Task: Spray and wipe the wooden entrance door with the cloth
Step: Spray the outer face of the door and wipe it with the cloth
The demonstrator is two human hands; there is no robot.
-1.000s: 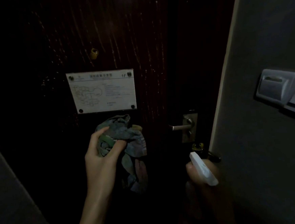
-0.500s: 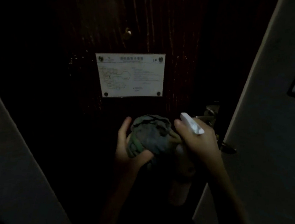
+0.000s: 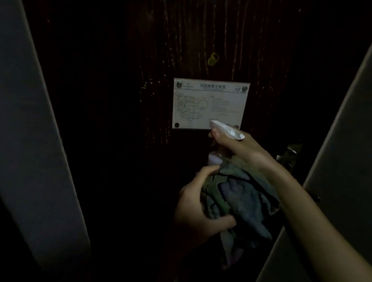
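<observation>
So far: droplets (image 3: 175, 59) are glistening on the door (image 3: 194, 29); wiping is seemingly pending.
Right hand (image 3: 244, 153): fingers (image 3: 218, 137) are gripping the spray bottle (image 3: 227, 131) by the sign (image 3: 208, 103).
Left hand (image 3: 197, 211): fingers are clutching the cloth (image 3: 240, 198) underneath.

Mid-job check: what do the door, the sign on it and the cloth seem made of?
Door: dark reddish wood or veneer, slightly glossy; vertical grain streaks catch light. Sign: white, flat, likely plastic or laminated card; dark corner studs. Cloth: soft matte fabric, crumpled folds, in the left hand.
</observation>
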